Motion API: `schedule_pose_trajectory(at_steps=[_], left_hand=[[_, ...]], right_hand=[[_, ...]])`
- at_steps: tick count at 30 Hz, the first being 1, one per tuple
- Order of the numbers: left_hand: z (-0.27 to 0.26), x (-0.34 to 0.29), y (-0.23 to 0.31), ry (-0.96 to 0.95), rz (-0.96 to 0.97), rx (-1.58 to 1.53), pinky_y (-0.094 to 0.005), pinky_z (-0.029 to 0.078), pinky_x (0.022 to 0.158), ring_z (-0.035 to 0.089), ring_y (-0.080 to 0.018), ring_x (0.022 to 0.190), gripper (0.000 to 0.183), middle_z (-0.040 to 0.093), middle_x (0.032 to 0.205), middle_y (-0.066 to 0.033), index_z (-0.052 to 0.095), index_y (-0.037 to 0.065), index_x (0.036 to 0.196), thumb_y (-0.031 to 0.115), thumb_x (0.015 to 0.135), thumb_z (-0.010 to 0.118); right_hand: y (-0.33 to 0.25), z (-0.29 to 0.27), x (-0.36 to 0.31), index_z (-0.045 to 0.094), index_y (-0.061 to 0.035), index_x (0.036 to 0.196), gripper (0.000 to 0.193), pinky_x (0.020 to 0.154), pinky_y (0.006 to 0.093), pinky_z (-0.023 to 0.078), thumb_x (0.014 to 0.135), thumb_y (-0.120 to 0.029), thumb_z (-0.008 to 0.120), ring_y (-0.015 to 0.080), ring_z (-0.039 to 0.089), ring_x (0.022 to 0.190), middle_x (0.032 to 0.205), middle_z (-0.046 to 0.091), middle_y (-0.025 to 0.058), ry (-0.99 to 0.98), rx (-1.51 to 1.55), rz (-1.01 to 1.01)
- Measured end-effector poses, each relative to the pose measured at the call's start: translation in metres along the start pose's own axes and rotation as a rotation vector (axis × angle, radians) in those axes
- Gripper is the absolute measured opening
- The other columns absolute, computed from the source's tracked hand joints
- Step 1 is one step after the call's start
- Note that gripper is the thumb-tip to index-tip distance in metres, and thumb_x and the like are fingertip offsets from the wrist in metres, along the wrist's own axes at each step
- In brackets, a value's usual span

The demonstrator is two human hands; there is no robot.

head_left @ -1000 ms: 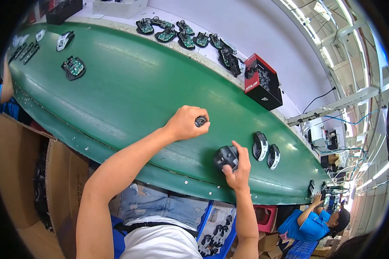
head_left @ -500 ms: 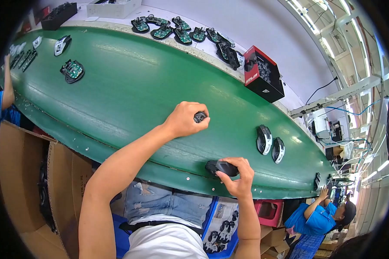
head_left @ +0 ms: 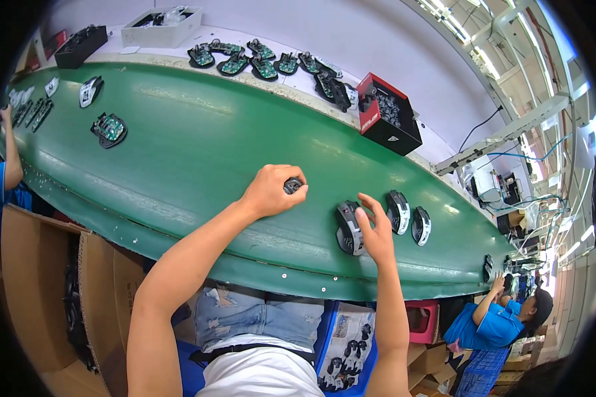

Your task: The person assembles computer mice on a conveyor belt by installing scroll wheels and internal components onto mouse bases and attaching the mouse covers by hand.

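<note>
My left hand is closed around a small dark round part, which shows between thumb and forefinger above the green belt. A black and silver computer mouse lies on the belt to its right. At the right edge of that mouse is my right hand, its thumb and fingers apart; the thumb seems to lie close against the shell. Just beyond it are two similar mouse-shaped pieces, one black and silver and a smaller one at its right.
Several mouse bases with green circuit boards stand on the far ledge beside a red and black box of small parts. Another base lies on the belt at left. A blue bin is below. Co-workers are at both ends.
My right hand has moved the mouse from the belt's near edge further onto the belt, set it down and loosened its fingers. The left hand keeps its part. The view has shifted slightly.
</note>
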State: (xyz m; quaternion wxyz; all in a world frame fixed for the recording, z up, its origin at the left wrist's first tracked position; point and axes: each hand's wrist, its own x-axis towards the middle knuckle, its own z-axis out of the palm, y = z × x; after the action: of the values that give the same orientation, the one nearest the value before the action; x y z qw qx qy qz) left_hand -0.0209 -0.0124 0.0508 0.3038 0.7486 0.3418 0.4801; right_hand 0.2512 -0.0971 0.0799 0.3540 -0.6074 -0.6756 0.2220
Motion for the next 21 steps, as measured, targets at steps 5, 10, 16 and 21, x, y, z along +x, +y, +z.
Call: schedule_pose_trajectory(at_steps=[5, 10, 16, 21], left_hand=[[-0.002, -0.003, 0.0, 0.015, -0.003, 0.016, -0.0391, 0.053, 0.064, 0.067, -0.0316, 0.069, 0.015, 0.068, 0.076, -0.014, 0.067, 0.003, 0.079, 0.018, 0.077, 0.071], [-0.001, 0.0, -0.003, -0.01, 0.032, 0.024, -0.0376, 0.054, 0.066, 0.067, -0.0311, 0.07, 0.014, 0.069, 0.078, -0.0149, 0.068, 0.002, 0.081, 0.016, 0.078, 0.071], [0.0, 0.002, -0.002, 0.018, 0.05, 0.003, -0.0376, 0.053, 0.065, 0.067, -0.0306, 0.069, 0.014, 0.067, 0.077, -0.015, 0.067, 0.001, 0.081, 0.014, 0.078, 0.071], [0.003, -0.007, -0.008, 0.034, 0.055, 0.023, -0.0387, 0.052, 0.064, 0.066, -0.0309, 0.069, 0.013, 0.066, 0.074, -0.0143, 0.066, 0.003, 0.079, 0.015, 0.077, 0.071]], right_hand=[[-0.022, -0.001, -0.025, 0.053, -0.0051, 0.139, 0.051, 0.113, 0.0419, 0.033, 0.091, -0.02, 0.061, 0.0356, 0.044, 0.137, 0.148, 0.046, 0.0202, -0.139, -0.172, -0.153], [-0.013, 0.001, 0.0, 0.048, -0.0033, 0.143, 0.046, 0.116, 0.043, 0.029, 0.1, -0.02, 0.046, 0.0381, 0.04, 0.14, 0.151, 0.042, 0.021, -0.001, -0.195, -0.251], [-0.021, 0.031, 0.018, 0.062, -0.0067, 0.128, 0.034, 0.107, 0.0456, 0.037, 0.099, -0.019, 0.05, 0.0363, 0.051, 0.128, 0.136, 0.057, 0.0139, 0.086, -0.572, -0.396], [-0.016, 0.03, 0.018, 0.064, -0.0004, 0.124, 0.033, 0.102, 0.0364, 0.042, 0.101, -0.019, 0.049, 0.0288, 0.059, 0.118, 0.125, 0.066, 0.0142, 0.009, -0.112, -0.125]])
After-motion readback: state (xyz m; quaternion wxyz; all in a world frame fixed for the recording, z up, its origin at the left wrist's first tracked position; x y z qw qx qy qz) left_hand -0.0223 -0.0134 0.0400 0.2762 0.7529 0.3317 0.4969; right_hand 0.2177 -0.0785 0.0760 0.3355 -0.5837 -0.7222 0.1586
